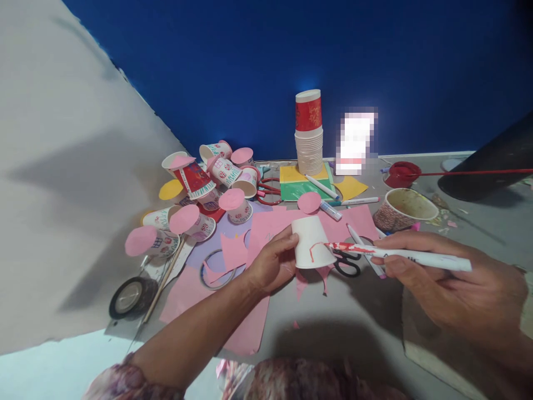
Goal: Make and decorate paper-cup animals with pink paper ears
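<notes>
Holding the white cup (310,241) upside down above the worktop (366,316), the left hand (272,264) fingers gripped it; the right hand (453,283) fingers pinched a marker (400,254). Only one red stroke was drawn; many decorated cups (200,189) lay finished.

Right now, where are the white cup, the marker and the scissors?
White cup (310,240), head view, bare side wall.
Marker (416,257), head view, white barrel.
Scissors (348,265), head view, black handle loop.
</notes>
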`<state>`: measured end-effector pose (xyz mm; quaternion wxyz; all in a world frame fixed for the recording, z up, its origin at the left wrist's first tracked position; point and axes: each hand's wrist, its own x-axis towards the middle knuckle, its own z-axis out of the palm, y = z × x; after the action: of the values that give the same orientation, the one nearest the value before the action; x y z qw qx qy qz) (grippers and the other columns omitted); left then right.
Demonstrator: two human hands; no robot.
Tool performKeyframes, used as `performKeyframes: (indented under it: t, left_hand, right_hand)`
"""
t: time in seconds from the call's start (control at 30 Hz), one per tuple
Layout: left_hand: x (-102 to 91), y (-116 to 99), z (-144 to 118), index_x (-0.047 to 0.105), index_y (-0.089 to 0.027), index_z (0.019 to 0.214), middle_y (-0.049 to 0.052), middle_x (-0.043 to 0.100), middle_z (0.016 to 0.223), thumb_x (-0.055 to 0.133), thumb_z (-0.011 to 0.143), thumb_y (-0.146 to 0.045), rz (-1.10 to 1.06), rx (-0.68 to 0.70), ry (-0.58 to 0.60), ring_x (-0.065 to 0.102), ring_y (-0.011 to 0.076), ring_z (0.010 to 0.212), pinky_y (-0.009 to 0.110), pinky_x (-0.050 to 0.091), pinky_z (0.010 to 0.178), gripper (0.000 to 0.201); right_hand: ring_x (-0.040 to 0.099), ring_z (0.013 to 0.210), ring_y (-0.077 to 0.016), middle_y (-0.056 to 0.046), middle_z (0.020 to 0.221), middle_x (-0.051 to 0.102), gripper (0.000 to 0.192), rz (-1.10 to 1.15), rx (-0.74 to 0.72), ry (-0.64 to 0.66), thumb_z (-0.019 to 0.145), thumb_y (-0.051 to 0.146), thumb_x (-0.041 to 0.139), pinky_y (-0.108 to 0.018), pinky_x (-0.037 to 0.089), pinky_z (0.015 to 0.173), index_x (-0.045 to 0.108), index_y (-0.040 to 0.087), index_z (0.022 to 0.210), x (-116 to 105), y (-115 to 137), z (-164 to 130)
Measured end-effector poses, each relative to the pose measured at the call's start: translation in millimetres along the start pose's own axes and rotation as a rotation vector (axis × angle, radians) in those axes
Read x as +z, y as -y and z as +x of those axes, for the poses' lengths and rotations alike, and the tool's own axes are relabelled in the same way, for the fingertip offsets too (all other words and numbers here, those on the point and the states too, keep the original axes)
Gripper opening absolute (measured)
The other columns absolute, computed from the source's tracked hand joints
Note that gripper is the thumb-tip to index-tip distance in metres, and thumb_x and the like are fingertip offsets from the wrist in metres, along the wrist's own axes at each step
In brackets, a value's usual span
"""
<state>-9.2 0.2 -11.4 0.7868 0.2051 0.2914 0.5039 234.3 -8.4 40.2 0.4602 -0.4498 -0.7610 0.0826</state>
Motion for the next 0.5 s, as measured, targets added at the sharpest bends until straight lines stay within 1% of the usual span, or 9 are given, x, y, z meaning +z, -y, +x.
performKeyframes:
  t: [0.07, 0.13, 0.23, 0.3, 0.33, 0.43, 0.5]
  left_hand:
    - [0.6, -0.3, -0.5, 0.073, -0.012, 0.116, 0.008, 0.075, 0.096, 0.081, 0.077, -0.028, 0.008, -0.002, -0.007, 0.069, 0.0221, 0.088, 0.033, 0.053, 0.084, 0.043]
    - [0.9, -0.7, -1.2, 0.072, -0.012, 0.118, 0.009, 0.075, 0.098, 0.082, 0.077, -0.029, 0.012, -0.005, -0.017, 0.070, 0.0237, 0.091, 0.035, 0.053, 0.087, 0.046]
    - [0.6, -1.0, -2.0, 0.069, -0.012, 0.122, 0.013, 0.076, 0.105, 0.080, 0.079, -0.032, 0.030, -0.016, -0.032, 0.072, 0.0309, 0.101, 0.044, 0.052, 0.097, 0.049]
    - [0.1, -1.3, -2.1, 0.068, -0.012, 0.123, 0.015, 0.076, 0.107, 0.078, 0.080, -0.034, 0.045, -0.020, -0.037, 0.072, 0.0350, 0.105, 0.050, 0.051, 0.100, 0.050]
    - [-0.1, -1.5, -1.9, 0.068, -0.012, 0.123, 0.016, 0.076, 0.107, 0.078, 0.080, -0.034, 0.048, -0.018, -0.036, 0.072, 0.0354, 0.105, 0.050, 0.051, 0.100, 0.050]
    - [-0.7, -1.8, -1.1, 0.070, -0.011, 0.120, 0.014, 0.076, 0.104, 0.080, 0.078, -0.031, 0.028, -0.008, -0.023, 0.073, 0.0304, 0.098, 0.044, 0.053, 0.095, 0.047]
    - [-0.8, -1.8, -0.9, 0.071, -0.012, 0.118, 0.012, 0.076, 0.101, 0.079, 0.079, -0.029, 0.014, -0.006, -0.016, 0.072, 0.0273, 0.094, 0.040, 0.054, 0.092, 0.044]
  right_hand:
    - [0.070, 0.052, -0.0129, 0.009, 0.074, 0.080, 0.008, 0.002, 0.000, 0.000, 0.093, 0.033, 0.070, -0.021, 0.062, 0.064, 0.077, 0.036, 0.096, -0.3, 0.0, 0.6]
    - [0.069, 0.051, -0.0122, 0.009, 0.077, 0.081, 0.008, 0.012, -0.010, 0.012, 0.092, 0.031, 0.070, -0.020, 0.061, 0.061, 0.077, 0.035, 0.094, -1.6, 0.2, 1.7]
    - [0.066, 0.046, -0.0112, 0.010, 0.074, 0.079, 0.008, 0.036, -0.034, 0.046, 0.091, 0.029, 0.070, -0.020, 0.056, 0.050, 0.076, 0.035, 0.090, -4.2, 0.8, 3.4]
    - [0.066, 0.045, -0.0120, 0.010, 0.071, 0.078, 0.009, 0.053, -0.034, 0.051, 0.091, 0.029, 0.069, -0.022, 0.055, 0.048, 0.075, 0.035, 0.089, -5.1, 1.2, 4.0]
    - [0.066, 0.045, -0.0127, 0.010, 0.071, 0.078, 0.009, 0.059, -0.032, 0.042, 0.090, 0.029, 0.070, -0.022, 0.056, 0.049, 0.076, 0.035, 0.088, -5.0, 1.3, 4.1]
    - [0.067, 0.046, -0.0127, 0.009, 0.073, 0.079, 0.009, 0.072, -0.013, 0.008, 0.089, 0.027, 0.071, -0.022, 0.056, 0.049, 0.076, 0.034, 0.089, -4.0, 1.7, 3.8]
    - [0.065, 0.045, -0.0117, 0.009, 0.071, 0.078, 0.010, 0.077, -0.002, 0.013, 0.089, 0.027, 0.070, -0.021, 0.054, 0.048, 0.077, 0.034, 0.089, -3.6, 1.9, 3.9]
